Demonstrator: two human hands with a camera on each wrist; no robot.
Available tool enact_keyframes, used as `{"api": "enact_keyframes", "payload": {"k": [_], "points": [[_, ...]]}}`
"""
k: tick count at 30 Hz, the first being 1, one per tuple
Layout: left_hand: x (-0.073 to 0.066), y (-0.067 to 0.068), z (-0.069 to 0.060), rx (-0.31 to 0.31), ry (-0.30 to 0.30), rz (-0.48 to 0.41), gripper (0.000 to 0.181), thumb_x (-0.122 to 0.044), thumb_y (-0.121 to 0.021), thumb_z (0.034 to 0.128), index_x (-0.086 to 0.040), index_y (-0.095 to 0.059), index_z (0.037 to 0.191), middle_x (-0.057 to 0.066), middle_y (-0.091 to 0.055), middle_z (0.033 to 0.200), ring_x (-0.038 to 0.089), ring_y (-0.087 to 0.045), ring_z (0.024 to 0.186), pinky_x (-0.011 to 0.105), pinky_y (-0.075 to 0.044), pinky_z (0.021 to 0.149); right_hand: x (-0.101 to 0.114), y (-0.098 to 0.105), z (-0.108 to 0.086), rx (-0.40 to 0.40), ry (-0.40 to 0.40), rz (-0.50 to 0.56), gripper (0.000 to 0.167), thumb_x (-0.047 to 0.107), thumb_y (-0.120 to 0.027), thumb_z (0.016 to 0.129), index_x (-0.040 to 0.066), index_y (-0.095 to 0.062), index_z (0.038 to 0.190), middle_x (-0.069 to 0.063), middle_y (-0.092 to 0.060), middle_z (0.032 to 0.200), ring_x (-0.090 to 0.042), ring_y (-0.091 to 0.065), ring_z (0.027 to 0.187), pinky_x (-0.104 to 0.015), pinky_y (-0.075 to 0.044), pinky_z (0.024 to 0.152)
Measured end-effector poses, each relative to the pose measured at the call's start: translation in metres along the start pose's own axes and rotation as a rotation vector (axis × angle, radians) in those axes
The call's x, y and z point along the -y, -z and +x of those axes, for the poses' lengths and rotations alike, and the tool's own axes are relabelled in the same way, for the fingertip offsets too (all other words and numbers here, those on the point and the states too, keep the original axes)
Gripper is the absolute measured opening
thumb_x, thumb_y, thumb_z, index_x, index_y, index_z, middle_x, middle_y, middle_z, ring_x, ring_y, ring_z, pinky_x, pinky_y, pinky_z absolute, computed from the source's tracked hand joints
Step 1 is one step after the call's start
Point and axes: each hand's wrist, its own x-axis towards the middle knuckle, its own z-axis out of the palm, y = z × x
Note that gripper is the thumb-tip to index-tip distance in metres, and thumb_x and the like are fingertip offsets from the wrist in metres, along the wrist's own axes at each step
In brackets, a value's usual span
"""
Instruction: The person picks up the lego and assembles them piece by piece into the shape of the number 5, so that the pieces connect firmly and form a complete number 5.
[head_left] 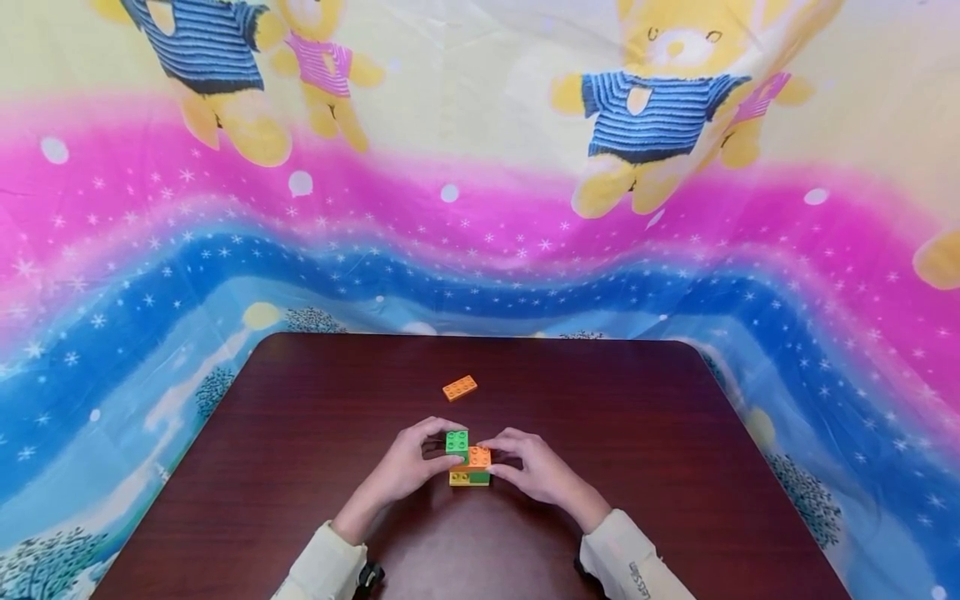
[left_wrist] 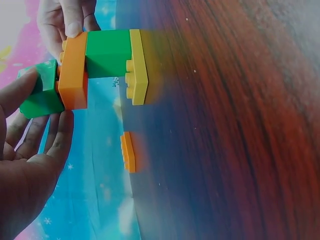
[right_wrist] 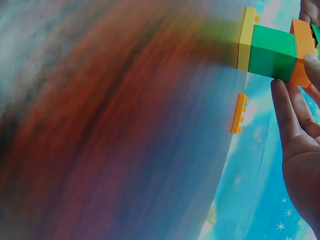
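A yellow plate (left_wrist: pixel 140 70) lies on the table under a green block (left_wrist: pixel 109 54), which stands at the plate's right end in the head view. Across that block rests an orange brick (left_wrist: pixel 74 75), its left end overhanging the plate. On the orange brick's left end sits a second green block (head_left: pixel 457 442). My left hand (head_left: pixel 405 461) pinches this upper green block between thumb and fingers. My right hand (head_left: pixel 542 469) grips the right end of the orange brick, thumb on the near side and fingers behind.
A flat orange plate (head_left: pixel 460 387) lies alone on the dark table (head_left: pixel 600 400), beyond the stack. Behind the table's far edge hangs a printed cloth (head_left: pixel 480 217) with bears and snowflakes.
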Motion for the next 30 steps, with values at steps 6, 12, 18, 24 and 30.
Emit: {"api": "enact_keyframes", "payload": {"k": [6,12,18,24,30], "points": [[0.0006,0.0002,-0.0014,0.004,0.006,0.003,0.037,-0.021,-0.079,0.0931,-0.026,-0.069,0.129,-0.005,-0.067,0.12,0.015,-0.068,0.114,0.036,-0.057,0.1,-0.0009,-0.0017,0.0002,-0.002,0.0,-0.009,0.041,0.03,-0.073,0.098,0.023,-0.068,0.138,0.007,-0.068,0.116,-0.01,-0.066,0.105,-0.032,-0.058,0.09],[0.0003,0.0012,-0.0025,0.009,-0.004,0.002,0.038,-0.022,-0.08,0.0925,-0.026,-0.069,0.129,-0.005,-0.068,0.12,0.015,-0.068,0.113,0.037,-0.057,0.1,-0.0003,-0.0015,0.0004,0.001,-0.005,-0.002,0.042,0.03,-0.074,0.098,0.022,-0.068,0.138,0.007,-0.067,0.116,-0.008,-0.067,0.104,-0.031,-0.059,0.091],[0.0008,0.0017,-0.002,0.01,0.002,0.0,0.039,-0.023,-0.08,0.0921,-0.027,-0.069,0.129,-0.005,-0.068,0.122,0.014,-0.068,0.114,0.036,-0.057,0.1,-0.0005,-0.0002,0.0007,0.013,-0.013,0.0,0.042,0.03,-0.073,0.098,0.021,-0.067,0.139,0.005,-0.067,0.118,-0.009,-0.067,0.107,-0.031,-0.059,0.093],[0.001,0.0016,-0.0018,0.007,-0.002,0.005,0.039,-0.024,-0.08,0.0918,-0.027,-0.069,0.129,-0.006,-0.068,0.122,0.015,-0.068,0.114,0.036,-0.057,0.1,-0.0002,0.0004,0.0008,0.012,-0.018,-0.004,0.042,0.03,-0.073,0.098,0.024,-0.067,0.139,0.006,-0.067,0.118,-0.008,-0.067,0.106,-0.031,-0.059,0.093],[0.0,0.0012,-0.0014,0.008,-0.012,0.008,0.038,-0.022,-0.08,0.0925,-0.025,-0.07,0.129,-0.005,-0.068,0.12,0.014,-0.069,0.112,0.036,-0.057,0.099,0.0004,0.0012,0.0001,0.024,-0.02,0.01,0.042,0.03,-0.072,0.098,0.022,-0.067,0.139,0.006,-0.066,0.117,-0.008,-0.067,0.105,-0.03,-0.059,0.092]]}}
